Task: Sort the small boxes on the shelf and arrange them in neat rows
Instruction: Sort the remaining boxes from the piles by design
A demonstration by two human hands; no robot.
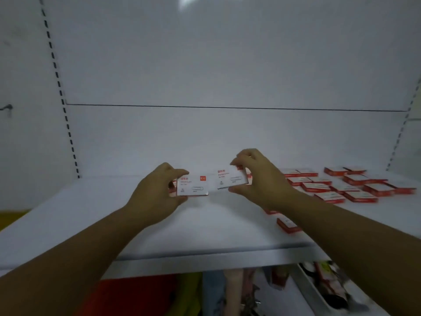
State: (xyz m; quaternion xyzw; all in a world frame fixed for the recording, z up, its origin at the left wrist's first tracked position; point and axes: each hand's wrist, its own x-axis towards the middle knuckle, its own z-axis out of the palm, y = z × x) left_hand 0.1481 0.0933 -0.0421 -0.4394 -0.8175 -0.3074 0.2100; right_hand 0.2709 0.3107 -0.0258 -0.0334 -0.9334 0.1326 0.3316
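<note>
My left hand (157,192) grips a small white box with red print (193,187) by its left end, thumb below and fingers above, just over the white shelf (114,215). My right hand (257,176) pinches a second, matching box (231,179) by its right end, held a little higher and tilted. The two boxes nearly touch at the middle of the shelf. Several red-and-white boxes (355,185) lie scattered flat on the right part of the shelf. One more box (288,224) lies near the front edge, partly under my right forearm.
The shelf's white back panel (227,76) rises behind, with slotted uprights at the left (68,133) and right (396,142). Below the shelf's front lip (205,258) are colourful goods on a lower level (319,279).
</note>
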